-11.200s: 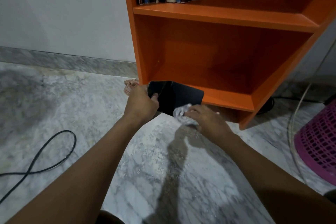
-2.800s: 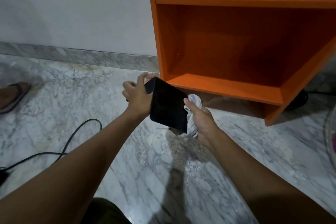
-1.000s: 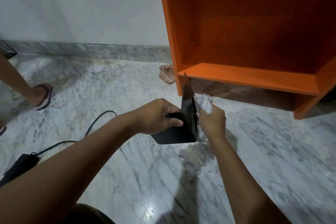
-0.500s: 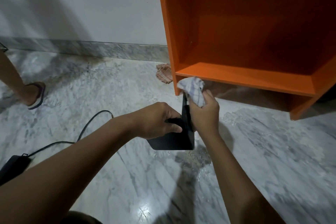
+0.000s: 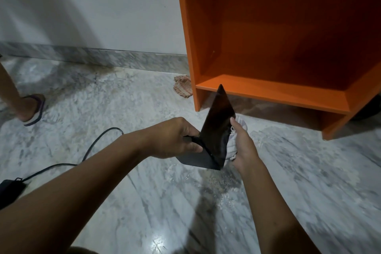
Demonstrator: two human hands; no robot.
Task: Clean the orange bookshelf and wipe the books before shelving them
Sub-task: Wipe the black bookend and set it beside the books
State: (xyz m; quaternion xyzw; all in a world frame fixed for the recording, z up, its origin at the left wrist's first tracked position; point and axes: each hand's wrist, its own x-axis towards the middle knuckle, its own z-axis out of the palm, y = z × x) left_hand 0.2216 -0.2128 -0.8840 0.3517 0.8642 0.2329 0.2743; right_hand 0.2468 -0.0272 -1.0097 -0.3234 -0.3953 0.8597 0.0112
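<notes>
Both bare forearms reach forward, hands close together. The left hand (image 5: 175, 138) grips the book (image 5: 216, 130) with curled fingers; the right hand (image 5: 244, 146) holds a cloth (image 5: 232, 147) against it.

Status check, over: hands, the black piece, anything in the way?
Left hand grips black L-shaped bookend at its base. Right hand holds white cloth against its upright plate. Cable and rag on floor, off left.
</notes>
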